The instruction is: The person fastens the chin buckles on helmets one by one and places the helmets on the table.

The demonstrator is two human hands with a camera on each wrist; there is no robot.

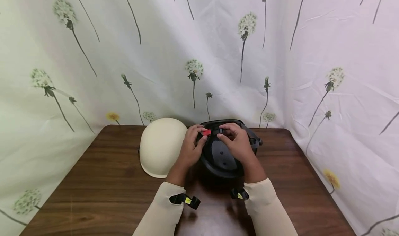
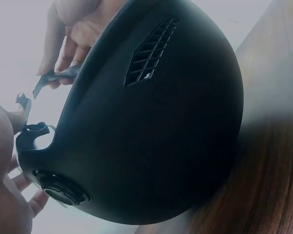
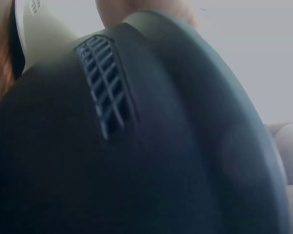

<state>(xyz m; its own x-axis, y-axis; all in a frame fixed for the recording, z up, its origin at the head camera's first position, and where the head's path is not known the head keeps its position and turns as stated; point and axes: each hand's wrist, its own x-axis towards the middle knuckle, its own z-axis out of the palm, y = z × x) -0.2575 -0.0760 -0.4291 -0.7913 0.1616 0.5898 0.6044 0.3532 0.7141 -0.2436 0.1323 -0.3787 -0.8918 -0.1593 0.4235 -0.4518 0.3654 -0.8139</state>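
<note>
A black helmet [image 1: 215, 168] rests on its crown on the table, its hollow side up toward me. Over its opening, my left hand [image 1: 190, 147] pinches a small red buckle piece [image 1: 206, 132] between thumb and fingers. My right hand [image 1: 238, 144] holds the black strap end [image 1: 221, 130] just to the right, with a small gap between the two pieces. In the left wrist view, the helmet's outer shell [image 2: 151, 126] shows a grid vent [image 2: 152, 51] and a round side dial [image 2: 61, 190]. The right wrist view is mostly filled by the shell [image 3: 49, 161], which hides much of that hand.
A cream helmet [image 1: 162, 146] sits dome up on the wooden table [image 1: 109, 180], close to the left of the black one. A flower-printed cloth [image 1: 218, 55] hangs behind the table and along both sides. Black wrist straps [image 1: 186, 200] circle the sleeves.
</note>
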